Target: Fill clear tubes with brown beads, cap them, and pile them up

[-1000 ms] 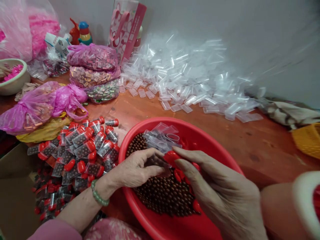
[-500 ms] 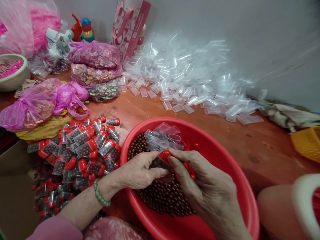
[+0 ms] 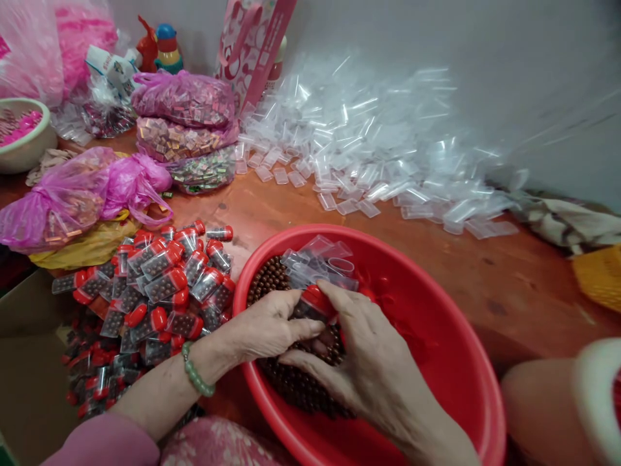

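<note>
A red basin (image 3: pixel 451 310) holds dark brown beads (image 3: pixel 269 278) and, at its back, several clear plastic cases (image 3: pixel 315 262). Over the beads, my left hand (image 3: pixel 272 323), below a green bead bracelet (image 3: pixel 196 372), pinches a small clear case with a red cap (image 3: pixel 314 299). My right hand (image 3: pixel 373 362) is beside it, fingertips at the cap's right edge, thumb apart and lower over the beads. Left of the basin lies a heap of filled cases with red caps (image 3: pixel 165 285).
Many empty clear cases (image 3: pixel 369 155) are piled along the wall. Pink bags (image 3: pixel 187 100) of small pieces and a yellow bag (image 3: pixel 92 246) lie at the left, near a white bowl (image 3: pixel 36 145). A cardboard box (image 3: pixel 29 362) is lower left; an orange basket (image 3: pixel 599 275) is at the right.
My right thumb has moved down and left, away from the red cap, and the right hand has opened wider. The cap now shows more fully. My left hand keeps its hold.
</note>
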`<state>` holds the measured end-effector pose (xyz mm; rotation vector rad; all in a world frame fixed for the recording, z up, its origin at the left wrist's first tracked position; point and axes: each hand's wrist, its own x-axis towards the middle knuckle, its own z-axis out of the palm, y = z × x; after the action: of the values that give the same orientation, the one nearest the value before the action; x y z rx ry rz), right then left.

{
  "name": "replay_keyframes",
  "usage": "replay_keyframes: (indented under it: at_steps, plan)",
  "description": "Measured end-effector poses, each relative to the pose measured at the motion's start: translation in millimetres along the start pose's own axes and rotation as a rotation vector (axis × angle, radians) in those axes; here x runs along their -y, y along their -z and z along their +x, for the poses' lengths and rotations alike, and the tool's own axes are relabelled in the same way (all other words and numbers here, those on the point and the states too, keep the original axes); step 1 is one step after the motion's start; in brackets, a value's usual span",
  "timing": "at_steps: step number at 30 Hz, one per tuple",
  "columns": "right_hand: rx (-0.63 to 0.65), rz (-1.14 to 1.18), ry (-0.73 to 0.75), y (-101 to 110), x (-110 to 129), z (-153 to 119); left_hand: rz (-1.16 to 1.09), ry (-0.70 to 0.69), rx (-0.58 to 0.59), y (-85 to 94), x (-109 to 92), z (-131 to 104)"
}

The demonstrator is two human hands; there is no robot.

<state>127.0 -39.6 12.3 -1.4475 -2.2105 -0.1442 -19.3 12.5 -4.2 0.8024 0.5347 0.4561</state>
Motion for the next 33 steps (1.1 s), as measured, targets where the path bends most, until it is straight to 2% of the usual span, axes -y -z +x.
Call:
replay_keyframes:
  at_steps: [5,13,18,20,24,27,30,33]
  plan:
    - [-0.092,-0.158,0.09,-9.0,1.7,-0.1,-0.072,-0.012,0.041,-1.0,-1.3,-0.4]
    - [-0.157,-0.192,0.191,-9.4,-1.9,1.6,-0.1,0.026,0.028,-1.5,-1.7,-0.4]
    - [-0.048,-0.138,0.124,-9.3,-0.8,2.0,-0.183,-0.027,0.033,-1.4,-3.2,0.7]
    - [-0.005,-0.149,0.097,-9.5,-0.8,2.1,-0.241,0.006,0.01,-0.8,-5.0,2.8]
    - [-0.047,-0.161,0.096,-11.2,-0.7,0.7,-0.287,0.208,-0.091,-1.2,-8.3,9.5]
    - [-0.044,-0.055,0.083,-12.6,2.1,-1.2,-0.29,0.265,-0.183,-6.7,-7.8,12.6]
    - [-0.041,0.088,0.024,-13.4,6.4,-2.7,-0.257,0.29,-0.301,-16.5,-4.2,11.5]
    - [-0.057,0.152,-0.022,-13.7,10.0,-3.2,-0.203,0.201,-0.501,-25.1,0.7,8.0]
